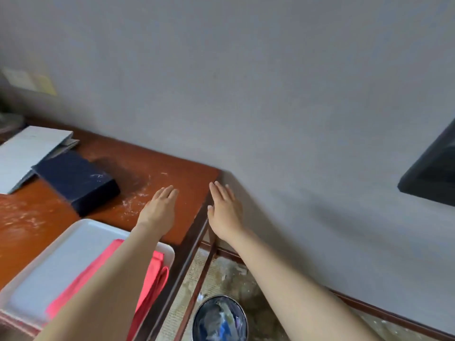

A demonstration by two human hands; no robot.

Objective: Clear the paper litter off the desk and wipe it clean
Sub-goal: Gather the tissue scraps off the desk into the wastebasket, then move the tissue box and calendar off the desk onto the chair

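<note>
The reddish-brown wooden desk point(194, 178) runs along the grey wall and ends at its right corner. White dust and tiny paper specks point(134, 204) are scattered over the top. My left hand point(160, 206) lies flat on the desk near the right end, fingers straight. My right hand point(225, 209) is held flat just past the desk's right edge, fingers straight and holding nothing. A round bin point(219, 318) with crumpled litter inside stands on the floor below the desk's right end.
A dark blue box point(76, 183) lies on the desk beside grey-white folders point(27, 151). A white tray point(73, 247) holding a red cloth point(150, 284) sits at the front. A dark monitor point(433, 168) is at the right. The floor carries scattered debris.
</note>
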